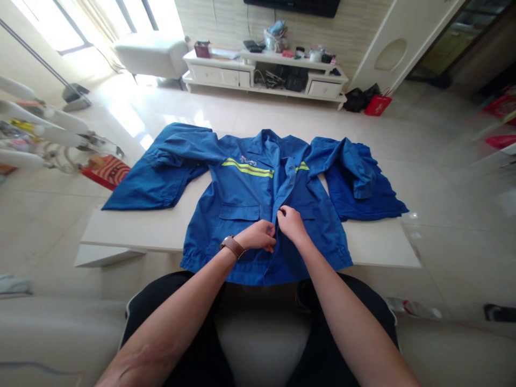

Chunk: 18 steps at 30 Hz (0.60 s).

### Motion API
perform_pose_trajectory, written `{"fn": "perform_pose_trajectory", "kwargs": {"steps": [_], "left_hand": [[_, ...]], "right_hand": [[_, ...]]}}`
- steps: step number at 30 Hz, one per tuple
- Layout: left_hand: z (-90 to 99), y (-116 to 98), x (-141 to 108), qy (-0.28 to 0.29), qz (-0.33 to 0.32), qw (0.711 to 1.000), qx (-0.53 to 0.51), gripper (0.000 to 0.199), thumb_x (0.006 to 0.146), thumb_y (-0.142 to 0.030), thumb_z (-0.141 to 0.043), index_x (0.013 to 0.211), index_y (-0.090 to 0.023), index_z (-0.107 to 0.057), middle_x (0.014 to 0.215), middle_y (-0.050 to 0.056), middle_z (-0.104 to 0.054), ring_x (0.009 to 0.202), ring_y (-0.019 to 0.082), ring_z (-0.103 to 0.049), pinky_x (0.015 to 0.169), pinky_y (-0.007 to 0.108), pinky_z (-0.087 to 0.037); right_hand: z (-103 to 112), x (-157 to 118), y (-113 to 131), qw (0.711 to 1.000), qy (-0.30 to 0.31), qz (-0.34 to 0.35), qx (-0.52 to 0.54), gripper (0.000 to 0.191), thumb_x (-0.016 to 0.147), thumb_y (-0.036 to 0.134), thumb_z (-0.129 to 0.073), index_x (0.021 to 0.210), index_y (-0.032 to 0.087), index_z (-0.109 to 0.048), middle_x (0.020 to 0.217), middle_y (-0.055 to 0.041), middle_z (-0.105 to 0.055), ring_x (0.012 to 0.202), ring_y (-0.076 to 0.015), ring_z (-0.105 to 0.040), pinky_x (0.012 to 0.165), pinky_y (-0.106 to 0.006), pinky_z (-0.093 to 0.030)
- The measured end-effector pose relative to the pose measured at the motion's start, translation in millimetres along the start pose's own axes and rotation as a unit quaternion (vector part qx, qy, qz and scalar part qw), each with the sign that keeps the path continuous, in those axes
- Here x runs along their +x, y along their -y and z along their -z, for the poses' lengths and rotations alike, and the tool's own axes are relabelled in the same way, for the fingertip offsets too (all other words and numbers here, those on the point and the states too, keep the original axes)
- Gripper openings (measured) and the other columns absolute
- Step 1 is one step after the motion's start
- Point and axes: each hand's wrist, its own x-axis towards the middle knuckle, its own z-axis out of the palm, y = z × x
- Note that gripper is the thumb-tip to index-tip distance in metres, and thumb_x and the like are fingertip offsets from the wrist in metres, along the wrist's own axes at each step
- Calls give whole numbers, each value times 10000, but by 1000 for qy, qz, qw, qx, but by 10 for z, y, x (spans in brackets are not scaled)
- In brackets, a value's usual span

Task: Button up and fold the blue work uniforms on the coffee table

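A blue work jacket (237,188) with yellow reflective stripes lies spread on a low white table (133,228), collar away from me. Its front flaps part at the chest and meet lower down. My left hand (262,236), with a brown-strapped watch (233,246) on the wrist, has its fingers curled at the front edge. Just above and to the right, my right hand (289,221) pinches the edge of the other front flap. Small details between the fingertips are hidden. Both sleeves reach outward over other folded blue cloth.
Folded blue garments lie left (141,183) and right (363,188) of the jacket, overhanging the table. Beyond the tiled floor stands a white TV cabinet (220,75). A red bag (378,105) sits by the wall, and a cluttered rack (48,129) is at left.
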Motion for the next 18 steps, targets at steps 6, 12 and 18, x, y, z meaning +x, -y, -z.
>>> {"fn": "perform_pose_trajectory", "kwargs": {"steps": [6, 12, 18], "left_hand": [[-131, -68, -93, 76, 39, 996, 20, 226, 652, -72, -643, 643, -216, -468, 499, 8, -619, 581, 237, -730, 512, 253, -529], [46, -73, -99, -77, -80, 971, 211, 192, 721, -125, -638, 894, -205, -655, 700, 37, -712, 682, 219, -706, 680, 306, -548], [124, 108, -110, -130, -129, 878, 442, 578, 800, -146, -623, 1366, -258, -656, 1529, 107, -556, 1394, 356, -486, 1037, 453, -488]], "right_hand": [[49, -4, -14, 999, 15, -8, -40, 114, 843, 197, -632, 816, 195, -743, 824, -70, -763, 764, -192, -667, 685, -249, -409], [104, -44, -17, 998, -2, -7, -55, 143, 766, 177, -632, 834, 204, -755, 793, -62, -758, 745, -204, -661, 670, -260, -400], [235, -80, -29, 997, -7, -13, -73, 130, 755, 197, -639, 834, 220, -739, 815, -70, -762, 782, -226, -678, 672, -273, -397]]}}
